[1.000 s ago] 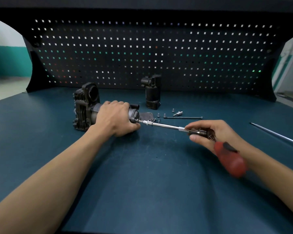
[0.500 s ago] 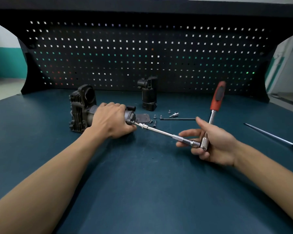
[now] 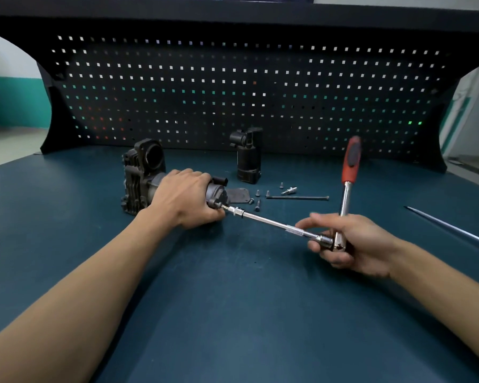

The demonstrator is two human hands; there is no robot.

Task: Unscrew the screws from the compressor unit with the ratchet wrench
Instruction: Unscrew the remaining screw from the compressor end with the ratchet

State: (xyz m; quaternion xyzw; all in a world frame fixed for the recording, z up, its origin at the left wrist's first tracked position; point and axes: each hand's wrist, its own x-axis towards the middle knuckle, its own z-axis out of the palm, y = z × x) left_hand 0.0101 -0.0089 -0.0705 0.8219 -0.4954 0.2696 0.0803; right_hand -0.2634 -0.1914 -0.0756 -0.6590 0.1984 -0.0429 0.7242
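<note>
Head view: the left hand (image 3: 187, 199) grips the compressor unit (image 3: 141, 175) lying on the blue table (image 3: 233, 313). The right hand (image 3: 351, 244) curls round the ratchet wrench (image 3: 346, 194) at its head, red handle upright, its extension bar (image 3: 274, 224) reaching the unit's end, apparently seated on a screw

The ratchet wrench (image 3: 346, 194), whose red grip (image 3: 351, 158) lay by the right wrist 1 second ago, now stands up toward the pegboard (image 3: 233, 92). The right hand (image 3: 354, 244) sits lower and nearer, so the extension bar (image 3: 274, 222) slopes down from the compressor unit (image 3: 138, 183).
</note>
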